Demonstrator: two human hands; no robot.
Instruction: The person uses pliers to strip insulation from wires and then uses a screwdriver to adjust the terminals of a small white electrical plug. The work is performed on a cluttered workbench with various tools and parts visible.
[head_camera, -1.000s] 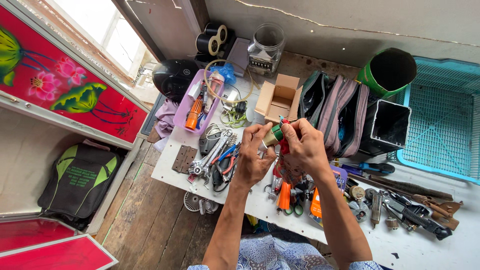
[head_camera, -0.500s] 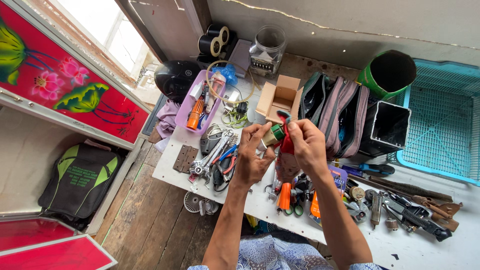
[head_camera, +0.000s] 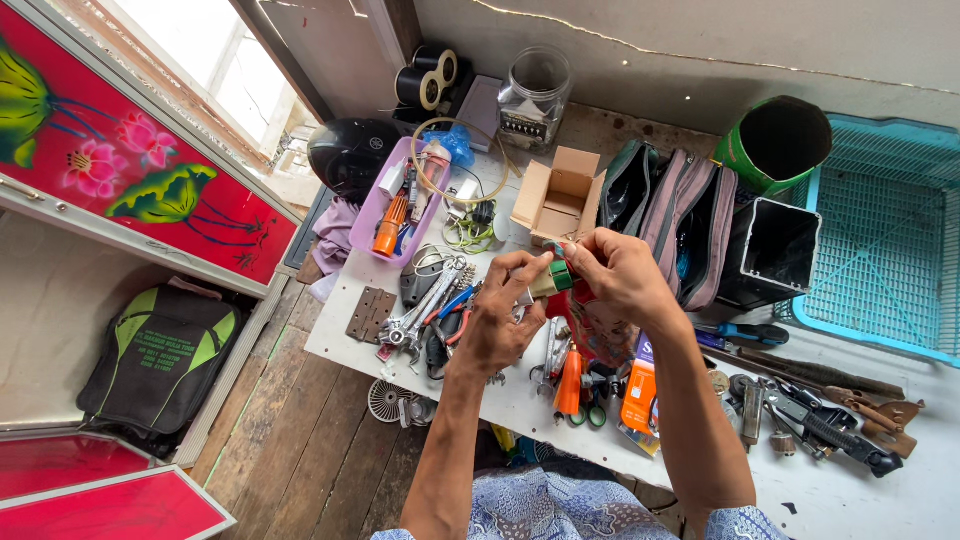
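Observation:
Both my hands meet above the white table (head_camera: 880, 500). My left hand (head_camera: 497, 318) pinches one end of a small tan tube with a green cap (head_camera: 553, 279). My right hand (head_camera: 618, 270) grips the green cap end from the other side. A red packet (head_camera: 592, 325) hangs under my right palm; whether that hand holds it I cannot tell. Below the hands lie wrenches and pliers (head_camera: 432, 310), an orange-handled tool (head_camera: 570, 384) and an orange packet (head_camera: 639, 396).
A purple tray (head_camera: 368, 212) of small items, an open cardboard box (head_camera: 558, 195), a glass jar (head_camera: 536, 92), zip pouches (head_camera: 680, 215), a green bucket (head_camera: 775, 140), a black square box (head_camera: 768, 250) and a teal basket (head_camera: 880, 240) line the back. A backpack (head_camera: 160, 355) sits on the wooden floor at left.
My hands stayed together over the table, shifting slightly. The green-capped tube has been turned between my fingers; the red packet now hangs lower under my right hand.

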